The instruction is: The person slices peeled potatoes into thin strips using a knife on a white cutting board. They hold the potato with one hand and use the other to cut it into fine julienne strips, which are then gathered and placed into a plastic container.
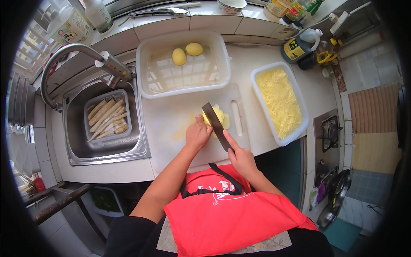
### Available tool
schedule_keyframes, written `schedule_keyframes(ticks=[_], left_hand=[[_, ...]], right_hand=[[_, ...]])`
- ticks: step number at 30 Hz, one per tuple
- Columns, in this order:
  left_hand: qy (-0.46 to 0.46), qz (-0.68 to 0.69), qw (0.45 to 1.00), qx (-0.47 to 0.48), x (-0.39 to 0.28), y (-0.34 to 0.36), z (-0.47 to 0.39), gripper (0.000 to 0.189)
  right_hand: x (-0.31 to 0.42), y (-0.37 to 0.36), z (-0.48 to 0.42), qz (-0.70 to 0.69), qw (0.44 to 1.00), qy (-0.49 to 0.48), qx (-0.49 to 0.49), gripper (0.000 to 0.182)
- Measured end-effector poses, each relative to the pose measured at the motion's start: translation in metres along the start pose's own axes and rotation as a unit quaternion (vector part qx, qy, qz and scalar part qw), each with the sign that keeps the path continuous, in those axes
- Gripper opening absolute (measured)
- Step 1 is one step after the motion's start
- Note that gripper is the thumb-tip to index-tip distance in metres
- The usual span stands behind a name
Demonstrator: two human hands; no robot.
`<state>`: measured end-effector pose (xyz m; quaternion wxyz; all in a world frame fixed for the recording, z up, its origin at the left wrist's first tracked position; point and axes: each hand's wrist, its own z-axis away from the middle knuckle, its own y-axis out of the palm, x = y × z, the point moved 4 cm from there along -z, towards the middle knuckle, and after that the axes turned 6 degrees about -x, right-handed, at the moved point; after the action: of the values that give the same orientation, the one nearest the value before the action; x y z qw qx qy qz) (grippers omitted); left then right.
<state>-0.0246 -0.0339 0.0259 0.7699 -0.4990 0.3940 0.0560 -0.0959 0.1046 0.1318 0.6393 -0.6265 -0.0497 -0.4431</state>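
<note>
My right hand grips a dark-bladed cleaver, its handle hidden in the palm. My left hand, fingers curled, holds a peeled yellow potato against the blade's left side. The blade and fingers hide most of that potato. Thin potato slices fan out to the right of the blade. All this lies on a white plastic cutting board with a slot handle at its right.
A plastic tub behind the board holds water and two peeled potatoes. To the right, another tub is full of potato shreds. The sink at left contains a tub of peeled roots below a faucet. Sauce jugs stand back right.
</note>
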Motion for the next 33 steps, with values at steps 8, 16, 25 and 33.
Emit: schedule_keyframes(ticks=[8, 16, 25, 33], left_hand=[[0.003, 0.000, 1.000, -0.001, 0.002, 0.003, 0.000, 0.036], [-0.008, -0.008, 1.000, 0.004, 0.001, 0.002, 0.001, 0.037], [-0.004, 0.000, 1.000, 0.001, -0.001, -0.001, 0.000, 0.040], [-0.013, 0.000, 1.000, 0.002, 0.001, 0.003, 0.001, 0.037]], right_hand=[[-0.001, -0.005, 0.011, 0.007, 1.000, 0.006, 0.019, 0.063], [-0.001, 0.006, -0.019, 0.000, 0.999, -0.003, 0.041, 0.067], [-0.013, 0.041, -0.051, 0.015, 1.000, -0.020, -0.004, 0.064], [-0.005, -0.002, 0.001, -0.001, 1.000, 0.017, 0.025, 0.062]])
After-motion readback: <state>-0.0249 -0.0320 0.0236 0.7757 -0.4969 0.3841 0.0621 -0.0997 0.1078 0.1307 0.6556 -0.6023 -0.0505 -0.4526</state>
